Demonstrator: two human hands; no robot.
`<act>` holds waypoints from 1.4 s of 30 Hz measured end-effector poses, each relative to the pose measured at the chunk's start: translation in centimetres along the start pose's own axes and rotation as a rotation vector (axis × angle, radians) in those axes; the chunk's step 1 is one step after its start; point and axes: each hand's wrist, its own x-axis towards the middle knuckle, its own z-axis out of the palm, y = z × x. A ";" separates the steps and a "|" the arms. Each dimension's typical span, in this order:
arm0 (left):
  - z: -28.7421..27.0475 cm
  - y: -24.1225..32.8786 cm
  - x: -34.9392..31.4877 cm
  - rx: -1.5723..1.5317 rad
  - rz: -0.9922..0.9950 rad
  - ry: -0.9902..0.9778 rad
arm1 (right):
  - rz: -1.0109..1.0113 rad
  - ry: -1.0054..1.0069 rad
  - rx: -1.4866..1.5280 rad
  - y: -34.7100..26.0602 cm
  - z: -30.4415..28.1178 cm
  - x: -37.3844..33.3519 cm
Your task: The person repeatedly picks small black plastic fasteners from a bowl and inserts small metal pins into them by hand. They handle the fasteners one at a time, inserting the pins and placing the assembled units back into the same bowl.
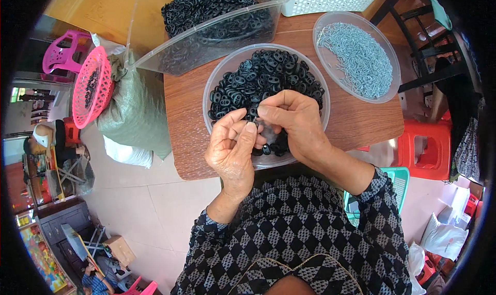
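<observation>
Both my hands meet over a round clear tub [208,88] of small black plastic pieces [263,70], each oval with two holes. My left hand [231,149] is closed, thumb against curled fingers; whatever it holds is mostly hidden, though a thin silvery bit shows near its fingertips. Thumb and forefinger of my right hand [298,120] are pinched at the edge of a small black piece between the two hands. A round clear tray [319,24] to the right holds many silvery screws [361,60].
The wooden table [183,124] also bears a large clear bin [150,52] of black pieces and a white basket [330,0]. At left stand a pink basket [82,101] and a stuffed sack [137,117]. A red stool [423,148] and green basket [400,184] are at right.
</observation>
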 end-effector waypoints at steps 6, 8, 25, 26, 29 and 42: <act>-0.1 -0.2 -0.1 0.005 0.004 -0.007 | -0.003 -0.013 0.001 -0.1 0.1 -0.2; -0.2 -0.4 -0.1 0.030 0.042 -0.019 | -0.016 -0.014 -0.027 -0.1 0.1 -0.3; 0.4 -0.5 -0.2 -0.035 0.047 -0.016 | -0.294 -0.084 -0.176 0.6 0.8 -1.5; 0.4 -0.4 -0.2 -0.052 0.036 -0.025 | -0.324 -0.081 -0.220 0.8 0.6 -1.5; 0.5 0.0 -0.2 -0.066 -0.044 -0.018 | -0.475 -0.070 -0.450 1.2 -0.2 -1.4; 0.5 0.8 -0.1 -0.078 -0.123 -0.027 | -0.770 -0.113 -0.735 0.2 -1.0 -1.1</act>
